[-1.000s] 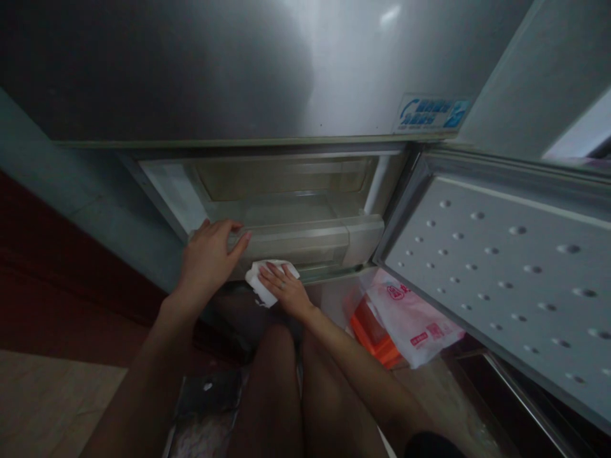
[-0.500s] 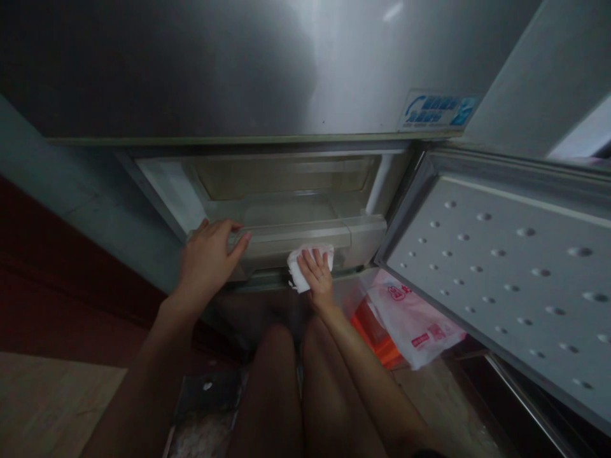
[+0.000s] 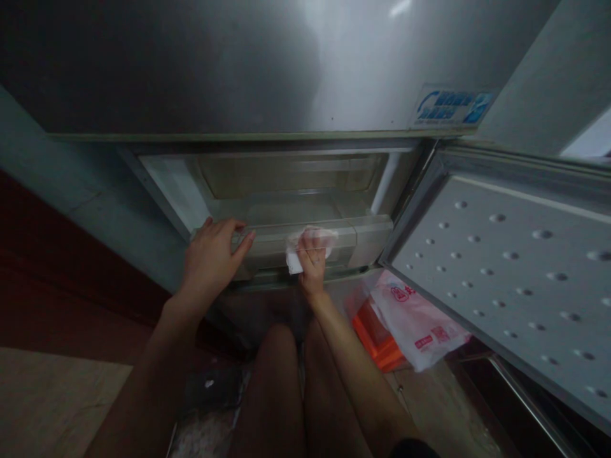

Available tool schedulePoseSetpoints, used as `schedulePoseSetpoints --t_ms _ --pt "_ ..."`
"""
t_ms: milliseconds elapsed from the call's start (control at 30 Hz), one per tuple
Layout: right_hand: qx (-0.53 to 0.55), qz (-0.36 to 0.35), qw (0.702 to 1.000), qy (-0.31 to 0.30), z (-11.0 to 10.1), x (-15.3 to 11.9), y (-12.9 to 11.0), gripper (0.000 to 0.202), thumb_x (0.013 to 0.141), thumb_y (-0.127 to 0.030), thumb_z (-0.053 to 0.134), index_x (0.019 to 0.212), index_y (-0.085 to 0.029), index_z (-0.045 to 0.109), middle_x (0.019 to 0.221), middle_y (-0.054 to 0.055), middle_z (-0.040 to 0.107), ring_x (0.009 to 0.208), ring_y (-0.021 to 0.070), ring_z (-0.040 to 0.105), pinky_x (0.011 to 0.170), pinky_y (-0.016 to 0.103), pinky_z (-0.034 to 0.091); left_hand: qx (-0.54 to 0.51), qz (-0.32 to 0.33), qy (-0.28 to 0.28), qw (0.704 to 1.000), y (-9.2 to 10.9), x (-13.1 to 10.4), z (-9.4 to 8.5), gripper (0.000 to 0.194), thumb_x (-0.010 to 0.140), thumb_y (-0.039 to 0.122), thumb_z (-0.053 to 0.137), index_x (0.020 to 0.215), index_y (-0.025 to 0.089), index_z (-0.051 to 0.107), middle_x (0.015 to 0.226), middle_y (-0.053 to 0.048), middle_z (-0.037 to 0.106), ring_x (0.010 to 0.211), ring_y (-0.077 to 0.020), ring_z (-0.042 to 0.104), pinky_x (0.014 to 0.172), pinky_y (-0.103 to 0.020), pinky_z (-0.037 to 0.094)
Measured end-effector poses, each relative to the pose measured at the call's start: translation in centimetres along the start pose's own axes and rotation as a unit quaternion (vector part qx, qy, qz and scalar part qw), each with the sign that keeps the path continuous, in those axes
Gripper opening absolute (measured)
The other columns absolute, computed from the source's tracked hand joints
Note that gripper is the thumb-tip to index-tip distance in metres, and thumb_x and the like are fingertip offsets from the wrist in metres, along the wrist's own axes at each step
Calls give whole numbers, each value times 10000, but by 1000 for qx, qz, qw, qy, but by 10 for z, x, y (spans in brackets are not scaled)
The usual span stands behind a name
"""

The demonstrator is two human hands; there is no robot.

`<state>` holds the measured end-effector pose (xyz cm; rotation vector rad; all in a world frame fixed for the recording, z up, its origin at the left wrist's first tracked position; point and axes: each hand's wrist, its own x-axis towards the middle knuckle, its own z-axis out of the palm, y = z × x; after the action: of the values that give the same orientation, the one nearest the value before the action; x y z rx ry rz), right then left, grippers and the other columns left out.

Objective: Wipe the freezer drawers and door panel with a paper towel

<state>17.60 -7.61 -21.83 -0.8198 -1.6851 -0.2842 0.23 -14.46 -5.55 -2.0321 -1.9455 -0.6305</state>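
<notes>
A clear plastic freezer drawer (image 3: 372, 238) is pulled partway out of the fridge compartment. My left hand (image 3: 210, 257) grips the left end of its front, with the fingers over the top edge and the thumb on the near side. My right hand (image 3: 312, 270) presses a white tissue (image 3: 294, 262) to the middle of the drawer front. Its fingertips and the upper part of the tissue look pale, as if seen through the clear handle lip. The palm side of that hand is hidden.
The lower fridge door (image 3: 482, 267), dimpled inside, stands open at the right. Below it a white plastic bag (image 3: 420, 324) lies by an orange container (image 3: 377, 337). The closed silver upper door (image 3: 238, 70) is overhead. My knees (image 3: 279, 356) are just in front of the drawer.
My right hand has moved up the drawer front with the tissue, and its fingers now seem to be behind the clear lip. My left hand stays on the drawer.
</notes>
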Motion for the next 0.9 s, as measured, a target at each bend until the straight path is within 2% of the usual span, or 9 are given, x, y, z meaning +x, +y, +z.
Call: schedulePoseSetpoints --t_ms 67,200,267,400,500,600,700,800,900 --pt "-7 -2 1000 5 8 -2 -5 505 930 -80 275 1301 -183 603 1361 122 599 1483 181 233 1200 534 221 -5 -3 -5 1000 1 0 -2 351 945 432 417 1090 194 629 1125 -122 706 1135 -334 611 941 -459 479" --pt "1 16 999 -52 23 -4 -20 460 951 -113 284 1211 -183 657 1375 119 587 1470 200 282 1203 551 189 -19 1 -5 1000 1 1 -4 317 957 397 381 1054 223 627 1088 -89 710 1074 -297 636 946 -433 476" --pt "2 20 997 -71 29 -2 -31 459 957 -109 282 1221 -169 653 1378 131 583 1458 208 313 1198 546 201 -21 7 -3 1000 -1 1 -3 321 967 372 350 1030 227 628 1054 -85 713 1050 -285 645 953 -427 475" --pt "-5 -27 993 -117 37 5 -52 441 964 -101 325 1275 -189 625 1374 122 588 1409 199 406 1182 499 273 -8 16 -3 1000 -3 2 -1 362 977 316 288 1013 200 629 1043 -105 715 1038 -277 650 1007 -437 453" --pt "-14 -33 989 -146 41 9 -62 424 958 -86 369 1288 -179 618 1390 133 571 1402 209 416 1170 478 308 -6 19 -10 1000 -2 3 -1 396 978 286 261 1025 167 635 1062 -131 715 1042 -287 647 1043 -456 429" --pt "-11 -46 983 -176 39 13 -62 418 960 -96 394 1317 -176 596 1403 133 560 1423 217 382 1183 479 291 -8 21 -6 1000 -1 3 -2 404 973 277 260 1027 152 640 1064 -139 714 1036 -293 647 1054 -466 420" --pt "-3 -95 977 -191 28 20 -53 418 977 -125 378 1345 -180 568 1401 117 566 1395 199 424 1189 456 293 -9 15 -9 1000 1 2 -3 407 973 289 263 1031 147 640 1053 -150 710 1040 -303 640 1023 -470 442" --pt "-4 -159 966 -205 17 29 -42 415 995 -160 357 1365 -177 543 1395 101 573 1318 182 514 1152 410 368 -13 6 -22 1000 3 3 -5 404 972 298 274 1027 144 644 1047 -167 703 1038 -313 638 988 -470 457" --pt "-5 -191 959 -209 8 38 -36 403 1000 -175 357 1353 -167 552 1402 86 569 1311 169 523 1115 355 419 -16 3 -19 1000 4 3 -5 398 970 307 283 1022 159 649 1048 -171 700 1051 -316 633 973 -461 463"
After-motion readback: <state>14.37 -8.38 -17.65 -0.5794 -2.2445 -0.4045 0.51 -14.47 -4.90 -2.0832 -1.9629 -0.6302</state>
